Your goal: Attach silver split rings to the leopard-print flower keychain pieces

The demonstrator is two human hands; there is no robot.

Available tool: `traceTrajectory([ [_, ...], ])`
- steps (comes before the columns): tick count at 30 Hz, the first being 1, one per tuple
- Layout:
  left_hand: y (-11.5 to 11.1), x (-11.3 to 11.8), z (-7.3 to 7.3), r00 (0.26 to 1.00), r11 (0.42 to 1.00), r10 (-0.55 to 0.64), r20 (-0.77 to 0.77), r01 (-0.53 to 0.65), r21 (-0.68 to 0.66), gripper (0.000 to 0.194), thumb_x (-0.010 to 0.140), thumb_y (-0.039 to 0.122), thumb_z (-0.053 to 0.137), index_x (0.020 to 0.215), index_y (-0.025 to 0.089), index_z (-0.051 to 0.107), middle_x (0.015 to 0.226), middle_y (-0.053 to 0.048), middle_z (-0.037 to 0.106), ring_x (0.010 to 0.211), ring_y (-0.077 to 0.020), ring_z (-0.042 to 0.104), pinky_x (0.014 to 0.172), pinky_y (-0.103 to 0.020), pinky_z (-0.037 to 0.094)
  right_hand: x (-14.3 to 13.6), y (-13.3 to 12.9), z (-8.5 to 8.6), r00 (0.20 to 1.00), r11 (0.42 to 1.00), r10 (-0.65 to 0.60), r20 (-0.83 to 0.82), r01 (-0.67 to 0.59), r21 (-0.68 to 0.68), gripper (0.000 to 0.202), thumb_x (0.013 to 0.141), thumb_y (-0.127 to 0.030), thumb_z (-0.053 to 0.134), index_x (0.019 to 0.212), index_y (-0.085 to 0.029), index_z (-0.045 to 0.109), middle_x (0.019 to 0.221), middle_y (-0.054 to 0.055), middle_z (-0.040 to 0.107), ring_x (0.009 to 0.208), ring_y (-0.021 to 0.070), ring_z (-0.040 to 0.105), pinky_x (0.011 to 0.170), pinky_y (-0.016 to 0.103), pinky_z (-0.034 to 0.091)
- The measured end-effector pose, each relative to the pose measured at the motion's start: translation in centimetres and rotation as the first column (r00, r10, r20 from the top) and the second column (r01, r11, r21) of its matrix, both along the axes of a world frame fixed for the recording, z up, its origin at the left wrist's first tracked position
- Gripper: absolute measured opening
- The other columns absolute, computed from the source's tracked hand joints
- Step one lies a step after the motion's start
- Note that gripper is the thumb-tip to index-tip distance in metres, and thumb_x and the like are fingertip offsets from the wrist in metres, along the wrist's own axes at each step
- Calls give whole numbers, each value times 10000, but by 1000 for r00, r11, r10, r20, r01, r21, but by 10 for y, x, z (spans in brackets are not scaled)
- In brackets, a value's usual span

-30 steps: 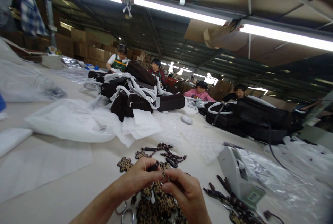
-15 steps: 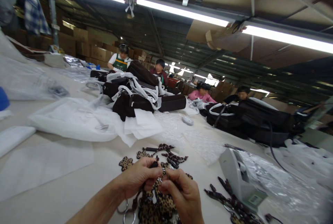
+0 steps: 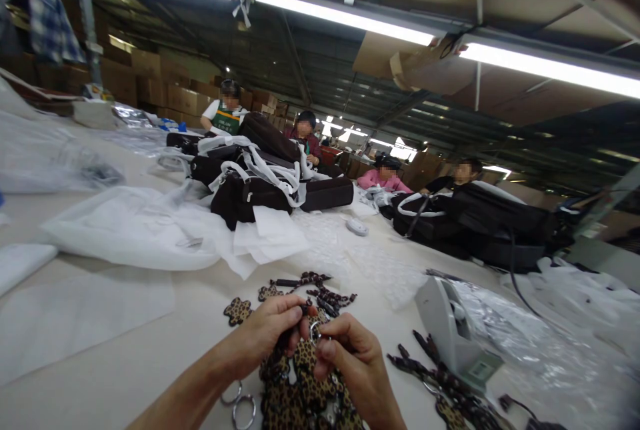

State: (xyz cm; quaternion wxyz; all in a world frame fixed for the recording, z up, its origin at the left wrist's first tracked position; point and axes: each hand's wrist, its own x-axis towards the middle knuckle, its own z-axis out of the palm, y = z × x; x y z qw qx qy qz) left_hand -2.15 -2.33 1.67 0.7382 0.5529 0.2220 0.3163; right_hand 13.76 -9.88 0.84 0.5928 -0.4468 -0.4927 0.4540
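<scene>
Leopard-print pieces (image 3: 285, 390) lie in a pile on the table below my hands. My left hand (image 3: 273, 333) is closed, pinching a dark cord (image 3: 306, 308) between thumb and fingers. Close on its right, my right hand (image 3: 350, 357) pinches a small silver metal ring (image 3: 315, 333). Two larger silver rings (image 3: 244, 411) rest left of the pile. A flower-shaped leopard piece (image 3: 238, 311) and dark beaded cords (image 3: 335, 298) lie beyond my hands.
A grey-white dispenser (image 3: 445, 330) stands at the right, beside more dark cords (image 3: 420, 367). Black bags (image 3: 270, 190) with white-wrapped straps are heaped further back. White wrapping (image 3: 135, 230) covers the left. Several people work behind the bags.
My right hand has moved slightly down and right, and the small ring shows more clearly between the hands. The view has shifted a little, and the larger rings now show on the table.
</scene>
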Motion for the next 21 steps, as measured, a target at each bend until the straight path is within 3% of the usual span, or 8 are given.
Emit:
traceTrajectory([
  [3,5,0,-4,998,997,66,14,-65,-35,317,825,443,551,948,152,556,728,-8,572,543,-102,459,535,-232,363,3,0,1,1000,1000,-13,4,13,3,237,728,-373,787,755,-177,657,518,-21,678,440,129,634,474,221,514],
  [5,13,-3,-9,974,976,206,-95,-197,94,261,829,361,521,989,159,565,801,-38,604,644,-147,527,628,-282,436,5,0,1,1000,1000,-22,9,22,5,231,731,-371,784,768,-180,659,522,-21,681,444,133,638,474,226,518],
  [6,18,-5,-12,932,928,329,-152,-288,237,244,821,294,505,1012,162,580,866,-59,622,758,-182,562,727,-324,461,6,-1,1,1000,1000,-23,13,23,11,228,732,-369,783,773,-181,660,524,-19,685,446,135,640,475,229,522],
  [8,29,-12,-16,795,722,583,-168,-412,557,344,777,152,459,1086,174,607,1049,-90,625,1033,-237,532,960,-399,402,7,-1,0,999,999,-24,23,24,22,219,738,-361,779,783,-184,659,519,-14,692,451,141,644,480,235,528],
  [10,37,-19,-17,712,548,689,-136,-388,741,458,734,63,404,1111,183,632,1145,-88,608,1141,-242,482,1056,-417,333,9,-1,0,999,999,-39,20,39,33,206,743,-348,776,787,-185,657,511,-13,693,449,142,644,477,233,526],
  [15,38,-27,-11,766,568,571,-295,-110,816,402,742,18,372,890,172,713,971,-77,663,961,-216,576,914,-359,445,20,-2,2,998,996,-60,19,59,70,182,748,-324,772,792,-186,662,550,-14,699,461,139,660,468,222,533],
  [18,30,-20,-11,828,596,396,-397,98,797,405,737,-5,392,850,191,728,906,-61,678,883,-200,603,851,-331,456,28,-5,4,994,989,-110,19,107,100,165,751,-308,769,799,-187,668,569,-18,699,458,129,654,469,219,534],
  [21,24,-15,-16,841,497,124,-526,406,767,448,666,-52,448,876,228,728,1033,-39,669,992,-215,577,910,-347,419,30,-6,4,994,989,-113,12,111,101,153,754,-292,767,801,-188,664,555,-22,696,455,126,650,473,218,534],
])
